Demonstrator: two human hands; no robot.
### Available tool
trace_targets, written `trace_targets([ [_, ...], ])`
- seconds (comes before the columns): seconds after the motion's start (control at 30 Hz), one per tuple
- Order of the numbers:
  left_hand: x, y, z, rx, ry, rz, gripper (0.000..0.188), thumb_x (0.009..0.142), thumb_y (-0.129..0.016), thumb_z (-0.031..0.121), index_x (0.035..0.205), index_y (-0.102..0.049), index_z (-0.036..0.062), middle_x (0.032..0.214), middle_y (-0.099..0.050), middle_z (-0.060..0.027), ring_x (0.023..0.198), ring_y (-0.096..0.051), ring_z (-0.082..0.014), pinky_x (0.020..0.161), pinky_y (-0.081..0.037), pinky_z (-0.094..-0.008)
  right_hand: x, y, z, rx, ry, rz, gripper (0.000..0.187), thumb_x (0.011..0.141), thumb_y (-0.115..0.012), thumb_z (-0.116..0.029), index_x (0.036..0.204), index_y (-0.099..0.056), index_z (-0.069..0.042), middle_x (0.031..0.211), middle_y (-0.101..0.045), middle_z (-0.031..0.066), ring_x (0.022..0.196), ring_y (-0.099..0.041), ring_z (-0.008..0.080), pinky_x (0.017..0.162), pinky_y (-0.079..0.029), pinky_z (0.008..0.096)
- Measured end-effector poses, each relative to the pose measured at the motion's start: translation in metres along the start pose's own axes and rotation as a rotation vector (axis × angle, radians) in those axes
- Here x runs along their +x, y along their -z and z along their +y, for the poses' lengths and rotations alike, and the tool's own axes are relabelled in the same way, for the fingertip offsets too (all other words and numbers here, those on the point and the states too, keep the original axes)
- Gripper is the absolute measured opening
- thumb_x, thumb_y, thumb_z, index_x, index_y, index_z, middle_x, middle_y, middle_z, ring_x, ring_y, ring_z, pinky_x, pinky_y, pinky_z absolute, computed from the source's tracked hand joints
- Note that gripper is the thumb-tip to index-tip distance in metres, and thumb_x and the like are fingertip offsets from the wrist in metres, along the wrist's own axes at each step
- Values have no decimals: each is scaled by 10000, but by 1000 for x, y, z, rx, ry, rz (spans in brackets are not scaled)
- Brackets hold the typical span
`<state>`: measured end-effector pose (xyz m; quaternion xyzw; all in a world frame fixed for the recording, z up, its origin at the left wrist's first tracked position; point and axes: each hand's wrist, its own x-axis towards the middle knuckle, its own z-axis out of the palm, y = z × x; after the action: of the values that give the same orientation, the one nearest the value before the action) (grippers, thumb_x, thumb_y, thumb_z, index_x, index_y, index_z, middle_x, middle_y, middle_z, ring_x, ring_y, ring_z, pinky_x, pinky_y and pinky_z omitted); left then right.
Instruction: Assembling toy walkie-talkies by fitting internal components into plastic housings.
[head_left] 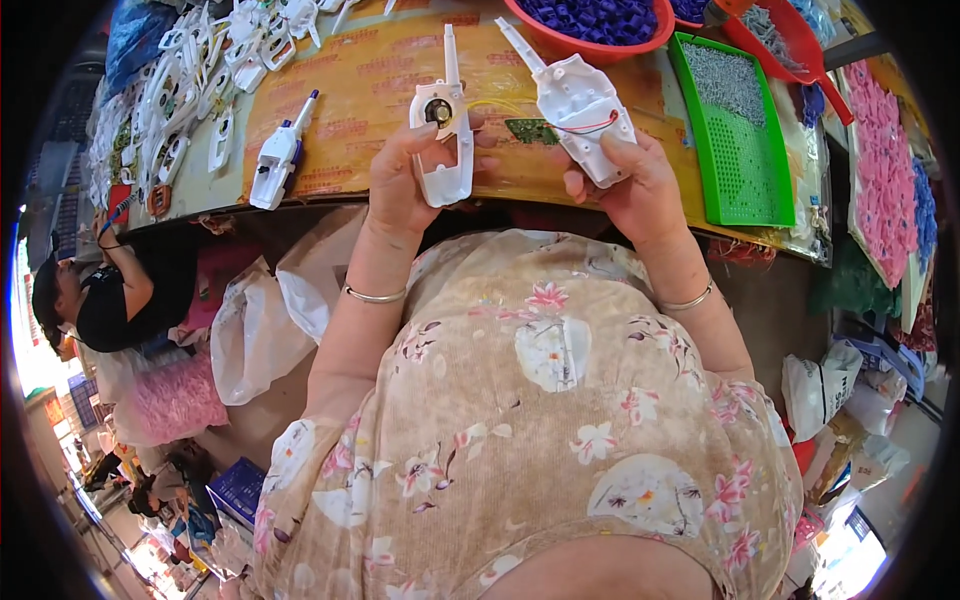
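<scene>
Casing halves [450,187] white; circuit board [533,130] green; one wire [596,127] red. Desk [335,105] orange-yellow with red print; basin [590,51] red, pieces [590,16] in it purple; tray [740,165] bright green. Garment [470,400] beige, pink-and-white floral.

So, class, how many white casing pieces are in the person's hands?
2: one casing piece in the left hand, the other casing piece in the right hand.

Red print [385,66], too blurred to read, repeats across the desk [345,150] at twelve o'clock; dark letters [836,393] mark a white bag [808,398] past three.
</scene>
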<state>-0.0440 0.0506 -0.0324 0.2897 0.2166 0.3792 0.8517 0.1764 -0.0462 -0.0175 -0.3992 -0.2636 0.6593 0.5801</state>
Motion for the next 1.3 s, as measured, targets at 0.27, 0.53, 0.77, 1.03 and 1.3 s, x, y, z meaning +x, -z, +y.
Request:
trace_targets([
  [0.27,-2,-15,-9,16,159,-46,413,822,-508,257,1154,-486,12,988,-622,-221,774,-643,-295,689,-545,-377,3,14,5,235,-12,-206,444,899,-476,-344,1117,-532,39,881,-647,170,622,-595,229,553,-468,310],
  [0.53,-9,-41,-2,-140,118,-151,470,821,-509,216,1221,-458,-24,951,-621,-264,722,-648,-300,678,-544,-362,2,0,1,-61,22,65,344,899,-492,-268,1081,-559,16,863,-651,120,636,-603,185,548,-473,284],
  [0.77,-6,-87,-6,667,-175,-123,521,853,-601,191,1269,-373,-23,955,-599,-98,745,-623,-145,592,-533,-281,15,-12,17,-72,67,15,249,859,-517,-84,1101,-541,-32,890,-619,51,719,-612,133,628,-527,259],
  [1.03,0,-79,-4,434,-78,61,467,948,-418,406,1170,-456,-2,928,-595,-108,697,-619,-157,553,-540,-275,24,-18,18,170,27,-41,306,912,-510,-109,1208,-483,-37,1046,-603,79,863,-613,186,755,-528,315],
  [1.3,-9,-65,-20,100,20,196,595,964,-228,499,1118,-518,3,951,-631,-147,792,-620,-238,683,-536,-392,31,-26,25,259,116,20,310,929,-516,-164,1197,-485,-12,1076,-606,104,903,-614,200,771,-523,315],
])
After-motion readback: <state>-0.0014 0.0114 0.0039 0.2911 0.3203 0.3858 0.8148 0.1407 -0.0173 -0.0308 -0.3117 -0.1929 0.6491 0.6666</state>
